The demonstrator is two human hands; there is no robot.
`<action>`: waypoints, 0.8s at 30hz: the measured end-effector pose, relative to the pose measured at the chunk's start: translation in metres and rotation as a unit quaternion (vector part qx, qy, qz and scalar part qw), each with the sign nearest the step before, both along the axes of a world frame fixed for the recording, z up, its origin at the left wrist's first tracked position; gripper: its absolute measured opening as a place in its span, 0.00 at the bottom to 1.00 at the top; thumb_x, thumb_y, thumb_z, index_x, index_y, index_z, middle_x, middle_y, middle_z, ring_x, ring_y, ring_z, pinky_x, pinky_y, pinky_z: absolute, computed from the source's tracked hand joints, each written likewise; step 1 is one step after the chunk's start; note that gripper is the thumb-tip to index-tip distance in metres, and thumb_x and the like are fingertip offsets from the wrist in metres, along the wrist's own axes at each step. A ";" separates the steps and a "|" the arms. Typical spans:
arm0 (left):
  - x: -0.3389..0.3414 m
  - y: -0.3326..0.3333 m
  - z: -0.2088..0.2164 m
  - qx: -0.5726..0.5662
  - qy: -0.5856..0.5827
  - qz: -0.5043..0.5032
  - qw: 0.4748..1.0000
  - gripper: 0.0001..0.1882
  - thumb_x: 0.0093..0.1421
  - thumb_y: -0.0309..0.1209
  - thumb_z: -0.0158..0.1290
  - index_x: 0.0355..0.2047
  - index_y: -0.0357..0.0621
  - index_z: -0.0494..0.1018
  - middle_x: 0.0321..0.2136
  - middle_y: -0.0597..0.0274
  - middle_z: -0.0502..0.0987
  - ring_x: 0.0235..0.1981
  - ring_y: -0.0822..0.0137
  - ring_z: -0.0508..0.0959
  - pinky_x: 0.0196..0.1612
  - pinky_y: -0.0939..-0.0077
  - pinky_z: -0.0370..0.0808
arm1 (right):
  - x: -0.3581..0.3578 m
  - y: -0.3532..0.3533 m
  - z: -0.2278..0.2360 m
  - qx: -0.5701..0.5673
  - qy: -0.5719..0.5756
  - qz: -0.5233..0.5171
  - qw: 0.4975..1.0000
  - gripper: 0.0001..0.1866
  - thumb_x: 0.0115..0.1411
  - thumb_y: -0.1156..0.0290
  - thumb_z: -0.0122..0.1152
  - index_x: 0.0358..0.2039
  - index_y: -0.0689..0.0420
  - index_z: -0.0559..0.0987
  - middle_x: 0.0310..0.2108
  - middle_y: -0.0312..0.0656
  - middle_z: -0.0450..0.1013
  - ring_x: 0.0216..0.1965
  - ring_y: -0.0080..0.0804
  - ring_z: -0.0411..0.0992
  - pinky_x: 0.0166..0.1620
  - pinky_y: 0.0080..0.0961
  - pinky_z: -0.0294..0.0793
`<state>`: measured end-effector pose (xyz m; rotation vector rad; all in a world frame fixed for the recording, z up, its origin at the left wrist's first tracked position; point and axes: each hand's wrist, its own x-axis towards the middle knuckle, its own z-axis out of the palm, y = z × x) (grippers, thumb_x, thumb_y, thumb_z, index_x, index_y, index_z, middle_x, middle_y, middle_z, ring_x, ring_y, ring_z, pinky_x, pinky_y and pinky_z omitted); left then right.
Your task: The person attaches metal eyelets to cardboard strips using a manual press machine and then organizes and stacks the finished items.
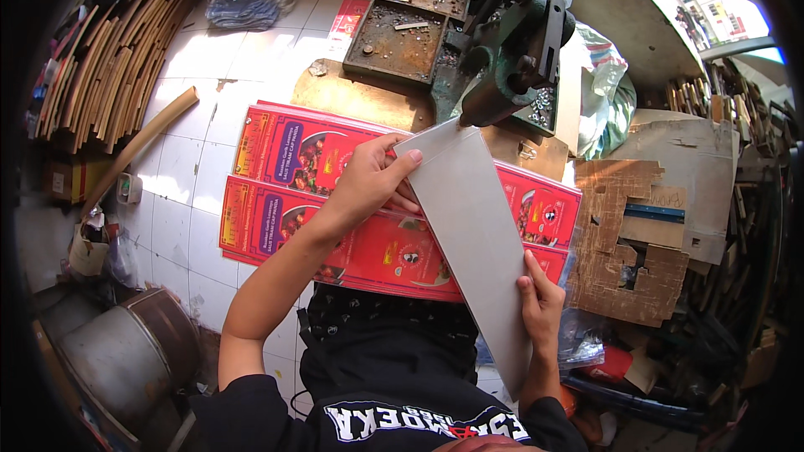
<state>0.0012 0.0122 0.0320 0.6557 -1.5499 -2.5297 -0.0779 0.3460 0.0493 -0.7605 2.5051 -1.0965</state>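
**Grey sheet fed to the green press, both hands on it**

Landmark: long flat grey cardboard sheet point(473, 234), long axis running from near-right up to far-left.

Near end: right hand point(540, 305) closed over the sheet's right edge, thumb on top, fingers underneath. Far end: left hand point(368, 180), fingers spread flat, pressing the sheet's upper left corner, not gripping. Left hand is nearer the machine.

Under the sheet: stacked red printed cartons point(318, 201), flattened, on the white tiled tabletop point(188, 163). Right of the sheet: torn brown cardboard offcuts point(636, 243).

Beyond the sheet's far tip: green cast-iron press point(511, 50); tip sits just under its head. Rusty metal tray point(406, 25) further left. Nothing blocks the tip.
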 end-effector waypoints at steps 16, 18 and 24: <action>0.000 0.002 -0.006 0.001 0.000 0.019 1.000 0.20 0.67 0.35 0.52 0.51 0.30 0.67 0.26 0.54 0.79 0.20 0.68 0.82 0.21 0.81 0.82 | 0.003 0.002 -0.002 0.006 -0.030 -0.015 0.999 0.20 0.64 0.72 0.62 0.56 0.60 0.76 0.40 0.54 0.81 0.38 0.25 0.77 0.45 0.23 0.74; -0.001 0.002 -0.006 0.004 0.006 0.017 1.000 0.20 0.67 0.35 0.52 0.51 0.30 0.66 0.26 0.54 0.79 0.20 0.68 0.82 0.21 0.81 0.82 | 0.003 0.001 -0.002 0.002 -0.021 -0.012 1.000 0.20 0.64 0.72 0.62 0.56 0.60 0.76 0.40 0.54 0.81 0.38 0.24 0.77 0.45 0.23 0.74; 0.000 0.001 -0.007 0.007 0.014 0.011 1.000 0.19 0.68 0.35 0.51 0.50 0.30 0.67 0.27 0.53 0.79 0.21 0.67 0.83 0.21 0.80 0.82 | 0.003 0.001 -0.006 -0.024 0.005 0.001 1.000 0.20 0.64 0.72 0.62 0.56 0.60 0.76 0.41 0.53 0.81 0.40 0.24 0.77 0.46 0.23 0.74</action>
